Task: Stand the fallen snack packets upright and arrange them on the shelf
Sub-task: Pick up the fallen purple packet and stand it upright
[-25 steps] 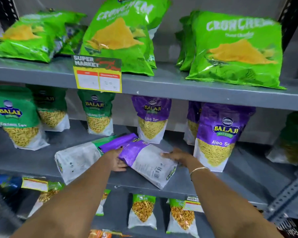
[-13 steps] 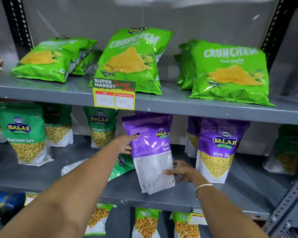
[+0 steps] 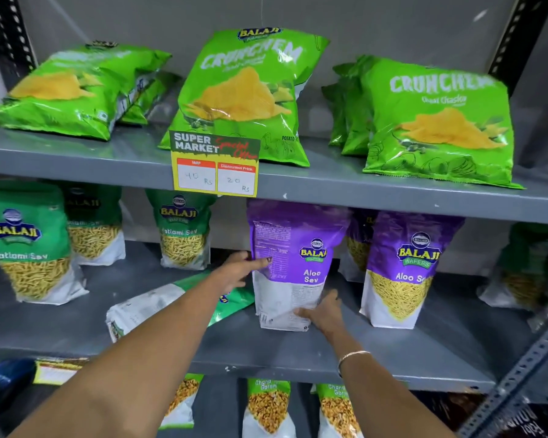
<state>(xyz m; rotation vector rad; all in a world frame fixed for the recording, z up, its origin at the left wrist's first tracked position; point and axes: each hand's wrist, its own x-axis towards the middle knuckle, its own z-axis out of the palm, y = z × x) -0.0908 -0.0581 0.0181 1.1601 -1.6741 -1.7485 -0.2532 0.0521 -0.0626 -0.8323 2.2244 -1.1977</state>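
A purple Aloo Sev packet stands upright on the grey middle shelf, its printed back turned partly toward me. My left hand grips its left edge with the thumb on the face. My right hand holds its bottom right corner. A green packet lies flat on the shelf just left of it, partly hidden by my left forearm. Another purple Aloo Sev packet stands to the right.
Green Ratlami Sev packets stand along the left of the middle shelf. Green Crunchem chip bags rest on the top shelf behind a yellow price tag. More packets stand on the shelf below.
Both hands lifted the purple packet from lying flat over the green one to standing upright, then set it down further back and to the right on the shelf.
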